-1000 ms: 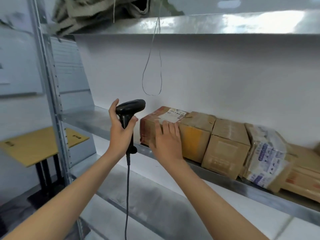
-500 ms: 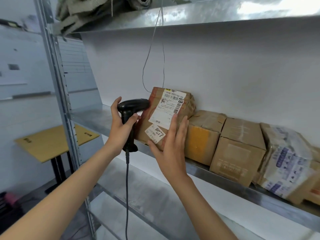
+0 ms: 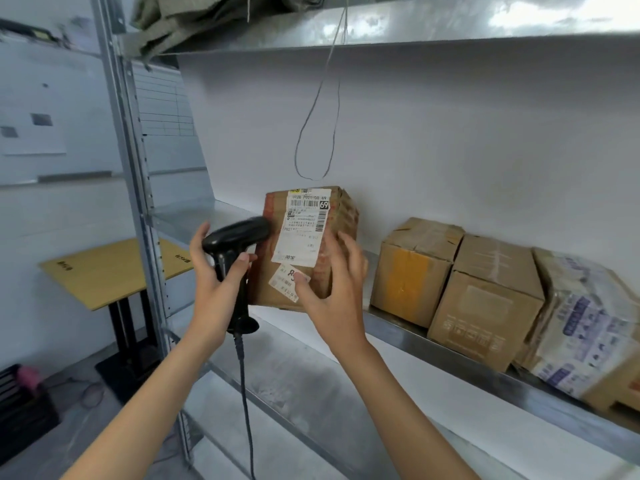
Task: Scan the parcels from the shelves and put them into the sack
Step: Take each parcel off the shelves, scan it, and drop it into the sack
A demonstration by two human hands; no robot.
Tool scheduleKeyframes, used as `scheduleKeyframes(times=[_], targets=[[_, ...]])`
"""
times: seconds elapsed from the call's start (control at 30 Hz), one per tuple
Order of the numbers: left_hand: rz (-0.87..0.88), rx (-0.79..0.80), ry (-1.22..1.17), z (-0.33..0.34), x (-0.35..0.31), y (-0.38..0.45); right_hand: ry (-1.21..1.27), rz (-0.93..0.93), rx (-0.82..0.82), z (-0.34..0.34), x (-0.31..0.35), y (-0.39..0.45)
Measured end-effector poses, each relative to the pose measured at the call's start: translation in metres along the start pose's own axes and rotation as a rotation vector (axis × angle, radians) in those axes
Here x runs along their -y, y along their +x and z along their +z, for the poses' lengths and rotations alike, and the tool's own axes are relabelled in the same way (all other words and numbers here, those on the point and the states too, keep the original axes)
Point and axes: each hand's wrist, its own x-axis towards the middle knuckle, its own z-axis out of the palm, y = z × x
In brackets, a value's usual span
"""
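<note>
Left hand point(image 3: 216, 282) was wrapped around the scanner point(image 3: 235, 244) grip, head aimed at 3 o'clock, right up against the parcel point(image 3: 301, 244). Right hand point(image 3: 334, 289) held the parcel tipped upright at the shelf point(image 3: 450, 355) front edge, thumb on the face, fingers curled round its right side, label point(image 3: 304, 226) facing the camera. Three more boxes point(image 3: 485, 296) sat on the shelf at 3 o'clock. Cloth point(image 3: 180, 19), maybe the sack, lay on the shelf at 12 o'clock.
</note>
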Motion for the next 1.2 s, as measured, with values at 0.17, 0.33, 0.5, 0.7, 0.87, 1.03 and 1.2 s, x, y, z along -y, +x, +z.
scheduleKeyframes(times=[0.17,0.33,0.5,0.7,0.87,1.03,1.2], targets=[[-0.035,-0.052,-0.035,-0.005,0.003,-0.009,0.156,0.269,-0.036,0.013,-0.004,0.005],[-0.068,-0.060,-0.016,-0.019,0.009,-0.015,0.021,0.340,0.147,0.020,-0.008,-0.005],[-0.162,-0.084,-0.048,-0.033,0.021,-0.032,-0.062,0.317,0.302,0.023,-0.005,-0.020],[-0.206,-0.115,-0.024,-0.059,0.041,-0.076,-0.089,0.288,0.309,0.020,0.011,-0.065],[-0.236,-0.140,0.036,-0.083,0.056,-0.136,-0.177,0.253,0.252,0.023,0.015,-0.140],[-0.327,-0.097,0.090,-0.098,0.072,-0.198,-0.133,0.369,0.141,0.019,0.008,-0.220],[-0.359,-0.021,0.149,-0.107,0.076,-0.246,-0.108,0.518,0.089,0.009,0.002,-0.286]])
